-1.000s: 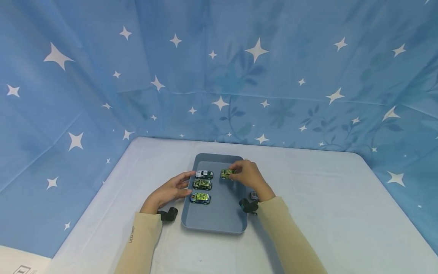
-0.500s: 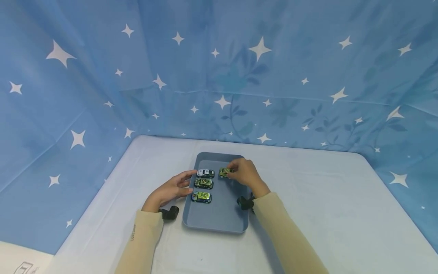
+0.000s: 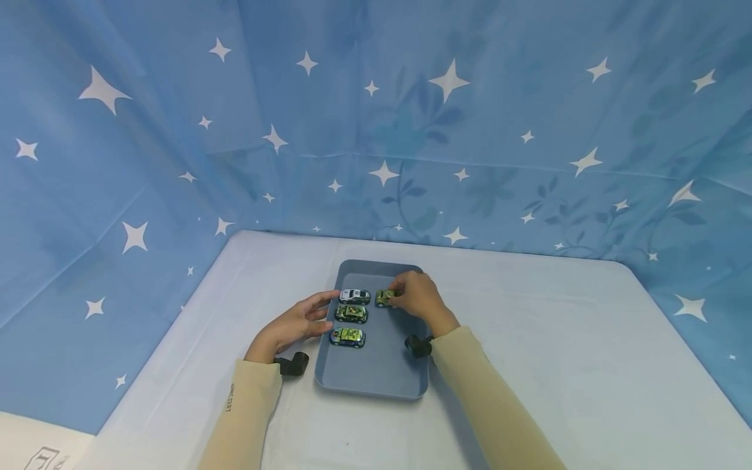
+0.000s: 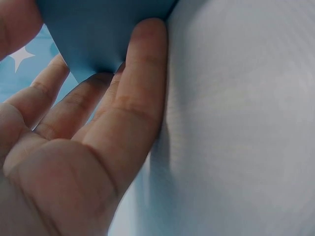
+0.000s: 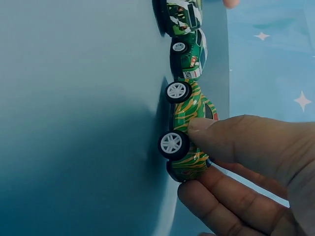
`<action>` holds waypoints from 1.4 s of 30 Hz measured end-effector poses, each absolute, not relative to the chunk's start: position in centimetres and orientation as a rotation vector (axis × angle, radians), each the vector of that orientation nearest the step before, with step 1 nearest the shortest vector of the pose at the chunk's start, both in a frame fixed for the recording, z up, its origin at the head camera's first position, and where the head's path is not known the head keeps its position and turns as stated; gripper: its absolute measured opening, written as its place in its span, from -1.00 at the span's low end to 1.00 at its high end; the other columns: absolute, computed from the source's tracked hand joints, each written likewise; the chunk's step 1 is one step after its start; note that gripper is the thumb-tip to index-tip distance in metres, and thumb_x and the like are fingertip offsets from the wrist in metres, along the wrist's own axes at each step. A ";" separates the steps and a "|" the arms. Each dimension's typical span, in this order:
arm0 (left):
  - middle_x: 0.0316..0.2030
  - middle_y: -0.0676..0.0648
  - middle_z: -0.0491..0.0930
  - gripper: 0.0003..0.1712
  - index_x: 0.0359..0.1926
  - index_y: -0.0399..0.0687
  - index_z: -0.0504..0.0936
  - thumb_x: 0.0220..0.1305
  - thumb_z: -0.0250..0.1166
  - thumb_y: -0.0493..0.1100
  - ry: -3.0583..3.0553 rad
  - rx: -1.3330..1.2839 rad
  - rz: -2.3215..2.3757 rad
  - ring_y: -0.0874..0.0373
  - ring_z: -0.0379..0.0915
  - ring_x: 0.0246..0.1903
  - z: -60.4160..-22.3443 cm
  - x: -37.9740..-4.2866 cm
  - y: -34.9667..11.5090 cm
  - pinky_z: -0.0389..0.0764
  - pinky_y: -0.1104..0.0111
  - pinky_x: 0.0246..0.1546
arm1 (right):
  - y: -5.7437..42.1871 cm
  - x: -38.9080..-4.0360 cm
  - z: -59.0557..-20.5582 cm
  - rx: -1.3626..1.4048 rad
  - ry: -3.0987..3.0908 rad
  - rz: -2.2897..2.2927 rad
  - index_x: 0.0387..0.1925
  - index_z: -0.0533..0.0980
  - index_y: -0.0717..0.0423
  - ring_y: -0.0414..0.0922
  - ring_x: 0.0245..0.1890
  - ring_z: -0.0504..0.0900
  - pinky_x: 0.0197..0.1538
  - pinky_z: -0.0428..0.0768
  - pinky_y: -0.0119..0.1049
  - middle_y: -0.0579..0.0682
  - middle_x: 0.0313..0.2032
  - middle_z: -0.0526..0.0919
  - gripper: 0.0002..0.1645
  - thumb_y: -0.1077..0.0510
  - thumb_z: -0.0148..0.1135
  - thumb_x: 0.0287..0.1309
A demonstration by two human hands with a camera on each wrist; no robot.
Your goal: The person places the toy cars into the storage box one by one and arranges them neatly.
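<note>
In the head view, a small green-and-yellow toy car [image 3: 384,298] stands near the far right of the blue-grey tray [image 3: 376,382]. My right hand [image 3: 420,297] pinches it between thumb and fingers; its white-spoked wheels [image 5: 172,142] show in the right wrist view. Along the tray's left side stand a white-and-green toy car [image 3: 355,296], a camouflage toy car [image 3: 351,314] and a blue-and-yellow toy car [image 3: 348,337]. Fairly straight fingers of my left hand [image 3: 296,324] rest against the tray's left wall [image 4: 98,34]. The thumb tip lies at its rim.
The tray lies on a white-covered table [image 3: 546,326]. Behind the table hangs a blue curtain [image 3: 329,117] with white stars. Black wrist cameras sit by both hands, the right one [image 3: 418,346] over the tray's right side.
My right hand has moved the green-and-yellow toy car slightly left, closer to the white-and-green one. My left hand stays at the tray's wall, and the head view has shifted a little.
</note>
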State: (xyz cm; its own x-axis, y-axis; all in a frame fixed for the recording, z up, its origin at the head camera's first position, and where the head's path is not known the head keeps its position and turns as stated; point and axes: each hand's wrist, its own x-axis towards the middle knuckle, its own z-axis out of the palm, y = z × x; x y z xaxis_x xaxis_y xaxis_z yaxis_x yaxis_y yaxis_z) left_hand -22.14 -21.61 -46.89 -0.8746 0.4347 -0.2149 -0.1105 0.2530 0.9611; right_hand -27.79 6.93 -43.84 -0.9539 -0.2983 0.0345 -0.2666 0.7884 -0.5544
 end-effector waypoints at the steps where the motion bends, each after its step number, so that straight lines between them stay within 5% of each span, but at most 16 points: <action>1: 0.70 -0.42 -0.12 -0.13 0.72 -0.16 0.11 0.54 0.29 -0.33 2.086 0.288 1.664 -0.48 -0.15 0.64 -46.9 -22.2 -21.6 0.22 -0.33 0.51 | 6.9 -27.8 -43.9 -0.461 2.924 -0.884 -0.23 0.80 0.21 -0.01 -0.24 0.77 -0.02 0.72 0.00 0.08 -0.22 0.84 -0.83 0.31 0.63 0.13; 42: 0.70 -0.41 -0.14 -0.11 0.72 -0.17 0.11 0.53 0.30 -0.33 2.082 0.291 1.666 -0.48 -0.17 0.64 -46.9 -22.1 -21.6 0.20 -0.33 0.51 | 10.2 -27.3 -43.0 -0.479 2.723 -1.262 0.11 0.74 0.30 0.16 0.06 0.77 0.12 0.73 0.12 0.22 0.08 0.79 -0.64 0.27 0.48 0.31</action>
